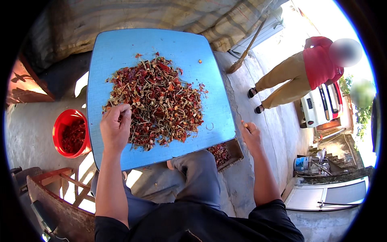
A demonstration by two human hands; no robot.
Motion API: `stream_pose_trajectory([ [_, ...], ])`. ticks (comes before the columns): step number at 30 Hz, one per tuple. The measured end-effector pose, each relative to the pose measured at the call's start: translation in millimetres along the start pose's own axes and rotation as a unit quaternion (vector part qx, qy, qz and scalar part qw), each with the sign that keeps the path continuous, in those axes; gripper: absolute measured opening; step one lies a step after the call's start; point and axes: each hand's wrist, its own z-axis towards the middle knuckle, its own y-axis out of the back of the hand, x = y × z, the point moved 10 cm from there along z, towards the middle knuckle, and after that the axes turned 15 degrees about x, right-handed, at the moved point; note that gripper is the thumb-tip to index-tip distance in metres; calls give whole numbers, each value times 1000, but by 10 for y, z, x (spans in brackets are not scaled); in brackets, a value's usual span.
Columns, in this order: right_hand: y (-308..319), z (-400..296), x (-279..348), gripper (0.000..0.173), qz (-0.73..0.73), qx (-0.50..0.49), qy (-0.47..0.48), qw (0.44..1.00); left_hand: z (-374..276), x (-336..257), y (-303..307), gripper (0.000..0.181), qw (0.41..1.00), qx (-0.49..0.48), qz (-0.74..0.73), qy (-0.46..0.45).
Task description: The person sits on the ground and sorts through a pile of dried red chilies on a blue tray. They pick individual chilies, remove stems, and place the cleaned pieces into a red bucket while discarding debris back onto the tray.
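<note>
A heap of dried red chilies, stems and seeds (160, 103) lies spread over a light blue table (178, 42) before me. My left hand (116, 127) is over the heap's near left edge, thumb and fingers drawn together; whether anything is pinched there is hidden. Beyond the table's right edge, my right hand (251, 136) has its fingers closed on a small orange-red piece (242, 121), seemingly chili. Below and left of that hand, partly under the tabletop, stands a box (239, 152) with red chilies (220, 153) inside.
A red bucket (56, 136) of dried chilies stands left of the table. A wooden chair (60, 199) is at lower left. To the right are a broom (242, 60), a standing person in a red top (319, 63), and a parked vehicle (314, 109). Patterned sheeting (136, 15) hangs behind.
</note>
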Motion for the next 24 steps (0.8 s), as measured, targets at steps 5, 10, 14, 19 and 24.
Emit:
stream_pose_trajectory([
  [5, 382, -372, -1167, 32, -95, -30, -119, 988, -3, -103, 15, 12, 1000, 0, 18, -16],
  [10, 205, -199, -599, 33, -4, -69, -53, 996, -34, -81, 99, 13, 998, -23, 47, -19],
  [14, -394, 113, 174, 30, 10, 18, 31, 999, -11, -217, 70, 12, 996, -23, 78, -45],
  [19, -1375, 477, 1479, 25, -60, 122, 197, 971, -22, -256, 46, 12, 996, -16, 78, -43],
  [24, -2200, 707, 2640, 28, -205, 143, 309, 917, -10, -206, 66, 12, 998, -8, 64, -18],
])
